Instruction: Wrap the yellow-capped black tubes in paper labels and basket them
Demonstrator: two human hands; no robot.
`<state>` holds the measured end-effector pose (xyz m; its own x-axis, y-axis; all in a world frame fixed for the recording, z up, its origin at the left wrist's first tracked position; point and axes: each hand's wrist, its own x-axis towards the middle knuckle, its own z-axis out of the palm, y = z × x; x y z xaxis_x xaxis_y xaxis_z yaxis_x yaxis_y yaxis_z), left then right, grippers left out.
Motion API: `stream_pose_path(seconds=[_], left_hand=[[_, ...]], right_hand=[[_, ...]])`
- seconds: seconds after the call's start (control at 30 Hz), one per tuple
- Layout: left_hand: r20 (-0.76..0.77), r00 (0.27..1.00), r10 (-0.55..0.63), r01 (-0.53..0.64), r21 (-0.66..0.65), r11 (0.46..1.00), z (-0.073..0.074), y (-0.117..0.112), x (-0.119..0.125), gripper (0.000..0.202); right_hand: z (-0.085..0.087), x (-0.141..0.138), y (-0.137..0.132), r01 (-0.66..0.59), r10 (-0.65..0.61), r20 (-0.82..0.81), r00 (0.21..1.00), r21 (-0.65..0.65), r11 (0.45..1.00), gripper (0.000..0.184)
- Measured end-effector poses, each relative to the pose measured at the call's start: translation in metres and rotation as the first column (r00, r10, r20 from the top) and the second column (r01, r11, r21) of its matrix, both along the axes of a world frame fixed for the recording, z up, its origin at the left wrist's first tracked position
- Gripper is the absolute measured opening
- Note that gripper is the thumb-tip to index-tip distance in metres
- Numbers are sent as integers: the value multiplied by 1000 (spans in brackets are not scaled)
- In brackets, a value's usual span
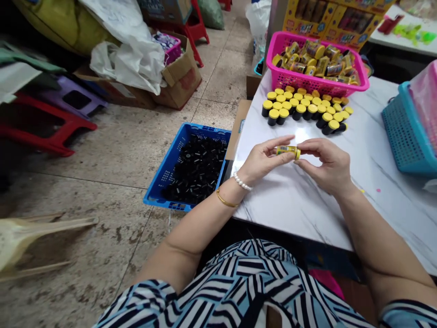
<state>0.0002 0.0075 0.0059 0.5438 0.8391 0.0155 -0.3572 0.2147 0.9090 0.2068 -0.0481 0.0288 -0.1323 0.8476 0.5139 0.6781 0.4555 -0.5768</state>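
Between both hands, just above the marble-patterned table, lies a small bottle with a yellow printed label and a yellow cap, tilted on its side. My left hand grips its body between thumb and fingers. At the capped end, my right hand pinches with thumb and fingertips. Beyond the hands stand several black bottles with yellow caps, close together; one at the right end lies tilted. Behind them a pink basket is heaped with yellow-labelled bottles.
A blue crate full of small black pieces sits on the floor left of the table. At the right is a teal basket. Yellow display boxes stand behind. Stools and a cardboard box occupy the floor at left.
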Motion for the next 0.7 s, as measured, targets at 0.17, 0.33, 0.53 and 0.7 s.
stream_pose_path(seconds=[0.17, 0.33, 0.53, 0.7], left_hand=[[-91, 996, -22, 11, -118, 993, -7, 7, 1, 42], [-99, 994, 37, -45, -79, 996, -7, 9, 0, 35], [-103, 991, 82, -75, 69, 995, -14, 7, 7, 37], [-173, 983, 57, -60, -11, 998, -20, 8, 9, 37]], right_hand=[[-7, 7, 4, 30, -37, 70, 997, 98, 995, 24], [-7, 5, 0, 6, -10, 52, 999, 73, 997, 25], [-21, 0, 7, -118, -178, -508, 843, -496, 860, 30], [-22, -3, 13, -275, -229, -642, 732, -586, 762, 39]])
